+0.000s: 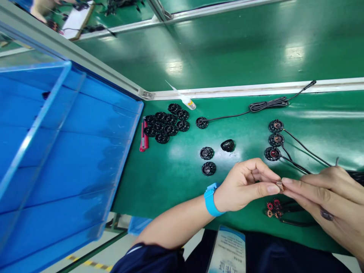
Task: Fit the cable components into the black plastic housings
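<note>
Between my fingertips is a small copper-wound motor stator (280, 185), mostly covered by them. My left hand (247, 184), with a blue band at the wrist, pinches it from the left. From the right, my right hand (327, 197) grips it with thumb and fingers; a dark piece shows by its lower fingers, too unclear to name. Just below lie several stators with red and copper windings (273, 207) on black leads. Above my hands, three round black motor housings (275, 140) hold wound stators, their cables running right. Two black housings (207, 153) and a tilted one (228, 145) rest to the left.
A cluster of black housings (163, 123) lies beside a red-handled tool (144, 136) and a white glue bottle (188, 102). Behind, a coiled black cable (269, 105) joins another housing (201, 122). A large blue bin (93, 151) borders the left; a person's arm shows top left.
</note>
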Demonstrator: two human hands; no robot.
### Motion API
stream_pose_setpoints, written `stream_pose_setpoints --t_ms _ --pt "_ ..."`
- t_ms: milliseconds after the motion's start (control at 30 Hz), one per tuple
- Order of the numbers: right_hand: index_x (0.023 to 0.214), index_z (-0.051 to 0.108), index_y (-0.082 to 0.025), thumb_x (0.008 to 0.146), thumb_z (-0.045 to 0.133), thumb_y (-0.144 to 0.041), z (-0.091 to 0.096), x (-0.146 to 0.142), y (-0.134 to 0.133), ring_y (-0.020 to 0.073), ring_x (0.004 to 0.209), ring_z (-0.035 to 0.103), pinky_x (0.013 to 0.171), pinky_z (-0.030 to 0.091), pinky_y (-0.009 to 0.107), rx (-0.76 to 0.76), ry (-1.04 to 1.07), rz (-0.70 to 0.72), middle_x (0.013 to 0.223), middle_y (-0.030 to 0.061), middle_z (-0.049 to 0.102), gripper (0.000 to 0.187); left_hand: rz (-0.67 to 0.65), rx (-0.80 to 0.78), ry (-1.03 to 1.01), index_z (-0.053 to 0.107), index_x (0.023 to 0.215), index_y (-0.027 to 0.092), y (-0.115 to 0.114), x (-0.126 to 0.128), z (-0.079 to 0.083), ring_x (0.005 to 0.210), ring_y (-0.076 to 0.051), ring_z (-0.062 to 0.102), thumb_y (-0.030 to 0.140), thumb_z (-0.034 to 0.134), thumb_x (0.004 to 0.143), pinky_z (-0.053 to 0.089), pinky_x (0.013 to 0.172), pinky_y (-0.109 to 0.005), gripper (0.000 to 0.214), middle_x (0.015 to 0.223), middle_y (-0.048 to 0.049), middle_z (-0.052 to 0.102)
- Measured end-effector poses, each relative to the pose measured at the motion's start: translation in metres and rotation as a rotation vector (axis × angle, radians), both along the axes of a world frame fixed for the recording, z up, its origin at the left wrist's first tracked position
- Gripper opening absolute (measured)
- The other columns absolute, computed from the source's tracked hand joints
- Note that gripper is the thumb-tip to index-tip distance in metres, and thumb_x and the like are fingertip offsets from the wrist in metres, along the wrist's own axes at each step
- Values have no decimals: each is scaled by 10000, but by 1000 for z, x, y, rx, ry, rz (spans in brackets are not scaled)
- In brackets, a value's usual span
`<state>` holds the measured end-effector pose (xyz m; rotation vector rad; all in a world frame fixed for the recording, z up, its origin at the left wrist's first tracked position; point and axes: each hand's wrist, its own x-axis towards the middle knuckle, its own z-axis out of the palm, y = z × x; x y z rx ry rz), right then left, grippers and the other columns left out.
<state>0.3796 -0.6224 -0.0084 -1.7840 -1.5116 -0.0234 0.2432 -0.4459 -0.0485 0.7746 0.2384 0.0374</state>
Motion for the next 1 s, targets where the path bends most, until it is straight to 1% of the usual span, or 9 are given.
stream_pose_setpoints --t_ms 133,200,300,400,533,700,867,933,1000 --pt "1415 711 -279 923 774 -40 -1 0 -4 143 714 640 666 498 341 -6 -24 -4 952 6 784 551 18 48 -6 726 948 152 -1 -1 -1 847 -113 809 248 911 871 638 856 -225 222 888 -22 823" --pt "1397 722 -269 916 775 -29 -1 0 -5 146 720 643 664 503 344 2 -33 7 956 7 787 540 41 117 -11 728 946 153 -1 -2 1 847 -132 814 266 907 873 647 841 -245 224 898 -40 827" --pt "1316 750 -248 901 784 -15 -2 2 -4 139 741 658 665 523 329 15 -5 33 965 6 782 477 107 315 -66 748 943 161 0 -3 5 868 -170 824 251 900 871 661 824 -276 190 927 -74 841" --pt "1258 752 -255 935 765 -57 -2 2 -2 132 735 669 645 539 313 -23 100 30 942 1 757 379 186 547 -147 777 951 184 1 -4 8 893 -194 834 221 896 866 679 839 -306 151 976 -90 859" --pt "1180 759 -268 959 745 -103 -2 1 -2 131 732 679 621 539 290 -56 194 17 915 -2 730 276 228 759 -176 792 950 208 2 -5 8 844 -187 836 278 881 891 695 828 -317 128 1005 -87 870" --pt "1085 726 -222 961 722 -99 2 -1 4 115 715 674 637 533 271 -40 142 25 870 -4 723 175 256 880 -217 801 945 218 2 -6 6 831 -185 835 290 885 890 696 785 -296 124 1005 -70 875" --pt "1030 680 -220 978 684 -85 5 -3 10 87 585 585 573 482 263 -8 32 28 739 -40 673 145 268 951 -276 794 1006 203 0 -6 5 888 -179 841 241 872 904 681 788 -258 134 1023 -71 874" --pt "1041 678 -228 976 674 -82 2 -2 5 98 599 590 568 485 264 -19 72 23 752 -33 679 160 272 993 -271 779 1070 205 3 -5 6 916 -186 838 312 877 907 675 817 -268 218 1053 -75 869" --pt "1065 691 -232 964 682 -87 -1 1 -2 122 651 612 562 486 269 -39 191 4 797 -8 684 177 305 1107 -259 757 1132 216 10 -5 9 946 -201 830 392 868 912 668 845 -297 303 1083 -75 861"
